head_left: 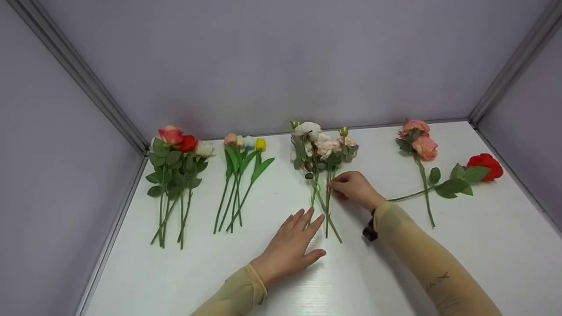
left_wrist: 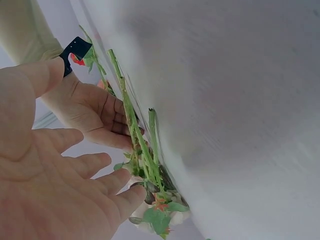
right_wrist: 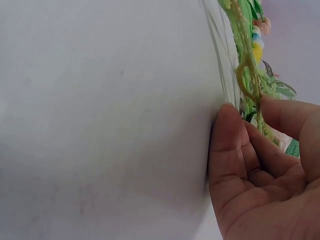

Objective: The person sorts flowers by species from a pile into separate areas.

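A bunch of white and pale pink flowers (head_left: 322, 147) lies with its stems crossing toward the person. My right hand (head_left: 354, 189) pinches a stem on the right side of this bunch, just below the blooms. In the right wrist view the thumb and fingertips meet around the green stem (right_wrist: 244, 45). My left hand (head_left: 290, 245) is spread beside the lower stem ends, its fingers straight and the palm holding nothing. From the left wrist view, the stems (left_wrist: 131, 110) run past the open left fingers toward the right hand.
Roses (head_left: 178, 162) in pink, red and white lie at the far left. Several tulips (head_left: 241, 162) lie to their right. Pink flowers (head_left: 419, 140) and a red rose (head_left: 485, 166) with crossing stems lie on the right. Grey panels surround the white table (head_left: 175, 281).
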The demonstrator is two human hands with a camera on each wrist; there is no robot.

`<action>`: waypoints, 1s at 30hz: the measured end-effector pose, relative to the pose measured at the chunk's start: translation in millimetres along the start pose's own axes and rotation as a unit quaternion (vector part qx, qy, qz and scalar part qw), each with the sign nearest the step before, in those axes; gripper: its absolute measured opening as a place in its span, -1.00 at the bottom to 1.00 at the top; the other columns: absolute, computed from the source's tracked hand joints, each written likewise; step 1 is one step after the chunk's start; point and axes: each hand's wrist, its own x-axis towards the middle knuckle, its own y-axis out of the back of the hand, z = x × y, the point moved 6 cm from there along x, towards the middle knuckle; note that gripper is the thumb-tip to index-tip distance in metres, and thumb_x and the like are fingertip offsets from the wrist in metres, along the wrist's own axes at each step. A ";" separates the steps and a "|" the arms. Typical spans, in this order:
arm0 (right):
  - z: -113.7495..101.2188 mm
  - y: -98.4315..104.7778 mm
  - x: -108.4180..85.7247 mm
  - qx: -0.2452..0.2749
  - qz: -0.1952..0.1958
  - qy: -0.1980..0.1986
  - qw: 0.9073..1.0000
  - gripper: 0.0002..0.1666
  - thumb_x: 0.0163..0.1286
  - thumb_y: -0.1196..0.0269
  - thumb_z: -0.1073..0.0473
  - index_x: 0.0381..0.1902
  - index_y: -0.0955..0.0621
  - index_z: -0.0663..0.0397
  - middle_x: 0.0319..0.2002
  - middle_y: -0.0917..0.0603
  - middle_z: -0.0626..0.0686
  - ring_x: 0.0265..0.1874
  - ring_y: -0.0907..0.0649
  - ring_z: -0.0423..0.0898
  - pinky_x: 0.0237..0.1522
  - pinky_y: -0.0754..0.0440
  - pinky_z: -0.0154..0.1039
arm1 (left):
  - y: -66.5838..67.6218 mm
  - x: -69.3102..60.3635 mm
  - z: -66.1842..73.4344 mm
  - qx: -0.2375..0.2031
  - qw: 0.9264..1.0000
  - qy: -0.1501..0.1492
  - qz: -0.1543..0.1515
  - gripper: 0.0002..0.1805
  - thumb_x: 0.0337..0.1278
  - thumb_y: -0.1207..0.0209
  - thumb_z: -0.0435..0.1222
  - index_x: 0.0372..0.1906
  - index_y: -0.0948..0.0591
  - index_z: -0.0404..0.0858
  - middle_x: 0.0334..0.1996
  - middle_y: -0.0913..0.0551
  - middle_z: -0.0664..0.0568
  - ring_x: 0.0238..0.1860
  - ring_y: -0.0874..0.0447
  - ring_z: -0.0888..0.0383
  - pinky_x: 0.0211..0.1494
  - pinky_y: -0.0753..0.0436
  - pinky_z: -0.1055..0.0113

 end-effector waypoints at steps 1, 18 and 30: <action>0.8 0.6 -0.1 0.002 0.001 -0.001 1.000 -0.66 0.49 -0.30 0.07 -0.06 -0.74 0.27 -0.34 -0.72 0.12 -0.38 -0.67 -0.08 -0.29 -0.69 -0.21 | 0.0 0.1 0.1 0.001 1.000 0.000 0.001 -0.13 0.44 -0.13 0.16 0.65 -0.10 -0.06 0.62 -0.06 -0.14 0.60 0.02 -0.13 0.56 -0.12 -0.11; 9.0 33.1 -12.0 0.006 0.021 -0.016 1.000 -0.58 0.53 -0.24 0.04 0.01 -0.69 0.35 -0.20 -0.72 0.19 -0.28 -0.67 -0.03 -0.24 -0.70 -0.21 | -3.8 4.9 6.5 0.021 1.000 -0.012 -0.001 -0.13 0.41 -0.17 0.15 0.64 -0.14 -0.07 0.60 -0.11 -0.16 0.59 -0.02 -0.15 0.56 -0.12 -0.10; 54.3 161.1 -52.5 -0.058 0.065 -0.084 0.993 -0.26 0.53 -0.16 -0.27 0.21 -0.54 0.33 0.04 -0.65 0.31 -0.05 -0.64 0.14 -0.07 -0.70 -0.17 | -5.9 40.9 55.0 0.107 0.992 -0.074 -0.003 -0.13 0.42 -0.14 0.18 0.65 -0.12 -0.04 0.62 -0.06 -0.08 0.60 0.01 -0.10 0.59 -0.08 -0.04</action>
